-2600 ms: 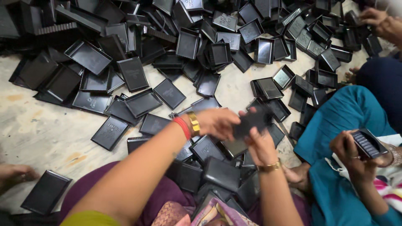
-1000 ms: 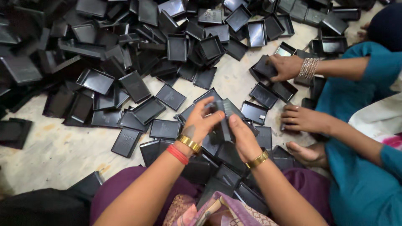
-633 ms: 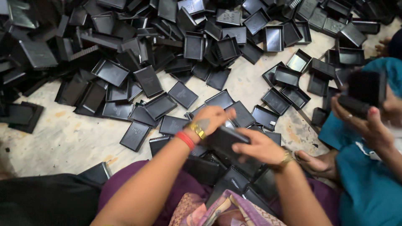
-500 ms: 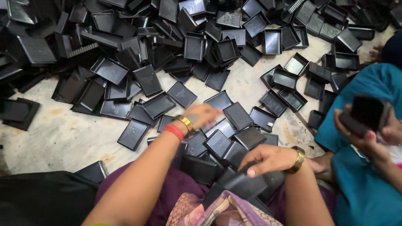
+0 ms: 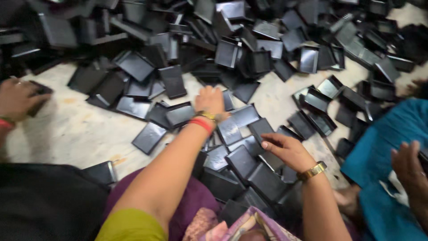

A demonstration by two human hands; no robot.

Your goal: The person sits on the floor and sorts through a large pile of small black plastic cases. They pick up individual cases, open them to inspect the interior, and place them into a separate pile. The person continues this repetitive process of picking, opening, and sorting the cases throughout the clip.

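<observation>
My left hand [image 5: 209, 99] reaches forward and rests palm down on flat black plastic trays [image 5: 180, 114] at the near edge of a big heap; its fingertips are hidden. A red and a gold bangle sit on that wrist. My right hand [image 5: 285, 151], with a gold watch on its wrist, hovers palm down, fingers loosely spread, over a cluster of black trays [image 5: 243, 160] close to my lap. Nothing is in that hand. More trays [image 5: 267, 180] lie stacked against my purple clothing.
A large heap of black trays [image 5: 249, 58] covers the pale floor [image 5: 76, 134] ahead. Another person's hand [image 5: 18, 99] at the left holds a dark tray. A person in teal [image 5: 383, 147] sits at the right, with a hand [image 5: 408, 165] raised. Black cloth [image 5: 44, 201] lies lower left.
My right hand has let go of the tray it carried toward my lap and moved forward without it. My left hand has stretched farther out to the heap. The view has swung left.
</observation>
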